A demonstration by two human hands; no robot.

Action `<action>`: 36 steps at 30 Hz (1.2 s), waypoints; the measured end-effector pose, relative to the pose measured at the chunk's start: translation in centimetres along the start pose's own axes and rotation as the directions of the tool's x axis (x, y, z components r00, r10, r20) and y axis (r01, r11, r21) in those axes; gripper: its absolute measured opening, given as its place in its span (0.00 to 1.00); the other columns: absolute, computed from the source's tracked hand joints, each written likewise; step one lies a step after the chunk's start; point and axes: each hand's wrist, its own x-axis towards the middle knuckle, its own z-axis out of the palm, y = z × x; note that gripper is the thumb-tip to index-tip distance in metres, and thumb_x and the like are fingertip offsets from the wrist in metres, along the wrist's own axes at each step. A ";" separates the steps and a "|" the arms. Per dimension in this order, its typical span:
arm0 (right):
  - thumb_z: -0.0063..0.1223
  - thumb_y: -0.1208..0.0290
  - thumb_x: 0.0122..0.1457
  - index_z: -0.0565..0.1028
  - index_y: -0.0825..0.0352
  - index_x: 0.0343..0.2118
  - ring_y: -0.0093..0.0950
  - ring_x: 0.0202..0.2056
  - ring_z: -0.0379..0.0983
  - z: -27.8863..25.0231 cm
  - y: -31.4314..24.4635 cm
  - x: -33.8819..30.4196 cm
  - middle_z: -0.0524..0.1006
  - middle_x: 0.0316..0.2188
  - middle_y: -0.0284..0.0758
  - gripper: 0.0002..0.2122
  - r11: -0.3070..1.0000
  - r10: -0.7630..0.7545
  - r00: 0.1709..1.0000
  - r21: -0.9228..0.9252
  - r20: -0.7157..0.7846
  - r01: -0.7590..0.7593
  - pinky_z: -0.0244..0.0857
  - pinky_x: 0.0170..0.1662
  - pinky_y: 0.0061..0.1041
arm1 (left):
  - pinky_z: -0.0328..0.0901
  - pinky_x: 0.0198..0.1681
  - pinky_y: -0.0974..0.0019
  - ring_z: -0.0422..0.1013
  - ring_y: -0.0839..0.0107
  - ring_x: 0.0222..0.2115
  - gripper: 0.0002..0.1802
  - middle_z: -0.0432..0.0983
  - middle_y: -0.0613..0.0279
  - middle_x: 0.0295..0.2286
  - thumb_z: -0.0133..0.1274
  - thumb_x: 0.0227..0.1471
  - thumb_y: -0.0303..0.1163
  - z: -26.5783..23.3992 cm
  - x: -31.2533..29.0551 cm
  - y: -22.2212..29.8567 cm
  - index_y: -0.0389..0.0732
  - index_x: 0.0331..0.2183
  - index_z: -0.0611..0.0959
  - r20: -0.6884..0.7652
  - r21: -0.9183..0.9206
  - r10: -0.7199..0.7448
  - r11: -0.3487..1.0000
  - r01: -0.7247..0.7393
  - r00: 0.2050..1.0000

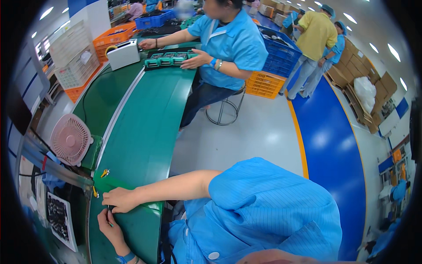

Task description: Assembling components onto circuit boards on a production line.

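Both of my hands meet low over the green belt-like work surface (145, 132), near its left edge. My right hand (121, 200) reaches across from the blue sleeve, with its fingers bent and pinched together. Just below it my left hand (110, 224), above a blue wristband, is closed with its fingertips pointing up. Between the fingertips is a small dark part (110, 208); its kind is too small to make out. Beside my hands, at the surface's edge, lie a small yellow piece (95, 192) and, a little farther, another yellow piece (105, 173).
A pink fan (71, 140) stands left of the surface, above a white tray (61, 221) of dark parts. Farther along, a co-worker (233, 48) sits with one hand at a green fixture (169, 58) and the other by a white box (123, 54). Blue crates (277, 50) stand behind.
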 end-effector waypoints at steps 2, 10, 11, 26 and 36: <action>0.59 0.69 0.50 0.75 0.69 0.38 0.42 0.38 0.73 0.8 0.4 0.9 0.70 0.40 0.42 0.14 0.997 -0.031 0.996 -0.062 0.082 0.036 0.68 0.39 0.42 | 0.66 0.38 0.61 0.70 0.57 0.32 0.07 0.73 0.50 0.32 0.49 0.61 0.24 0.0 0.1 0.2 0.31 0.40 0.78 -0.006 0.006 0.003 1.000 -0.003 1.000; 0.58 0.71 0.49 0.73 0.67 0.27 0.42 0.32 0.71 3.5 0.2 4.9 0.69 0.33 0.41 0.07 0.992 -0.118 0.991 -0.042 0.063 0.120 0.65 0.32 0.43 | 0.65 0.38 0.58 0.69 0.52 0.33 0.08 0.71 0.49 0.32 0.48 0.60 0.23 -0.4 -0.2 -1.2 0.30 0.40 0.77 -0.109 0.095 -0.076 0.992 0.086 0.991; 0.58 0.71 0.48 0.74 0.67 0.27 0.42 0.32 0.71 3.7 0.1 5.4 0.69 0.33 0.41 0.07 0.987 -0.142 0.988 -0.074 0.061 0.146 0.66 0.32 0.43 | 0.65 0.39 0.57 0.70 0.52 0.34 0.08 0.71 0.48 0.33 0.48 0.60 0.23 -0.6 -0.2 -1.6 0.30 0.41 0.77 -0.139 0.111 -0.078 0.989 0.093 0.987; 0.60 0.70 0.44 0.74 0.66 0.28 0.38 0.38 0.70 6.8 0.3 9.1 0.72 0.33 0.37 0.09 0.968 -0.231 0.973 -0.096 0.024 0.232 0.68 0.39 0.36 | 0.66 0.42 0.60 0.71 0.54 0.36 0.08 0.73 0.48 0.36 0.49 0.59 0.22 -1.3 -0.1 -2.4 0.32 0.40 0.77 -0.283 0.042 -0.272 0.955 0.295 0.920; 0.57 0.76 0.45 0.75 0.65 0.25 0.42 0.39 0.71 6.5 1.4 8.4 0.73 0.31 0.38 0.04 0.976 -0.149 0.987 0.151 -0.056 0.156 0.66 0.40 0.40 | 0.67 0.36 0.64 0.72 0.60 0.32 0.06 0.74 0.51 0.33 0.52 0.59 0.23 -0.9 0.3 -1.7 0.33 0.39 0.80 -0.333 -0.020 -0.221 0.974 0.227 0.917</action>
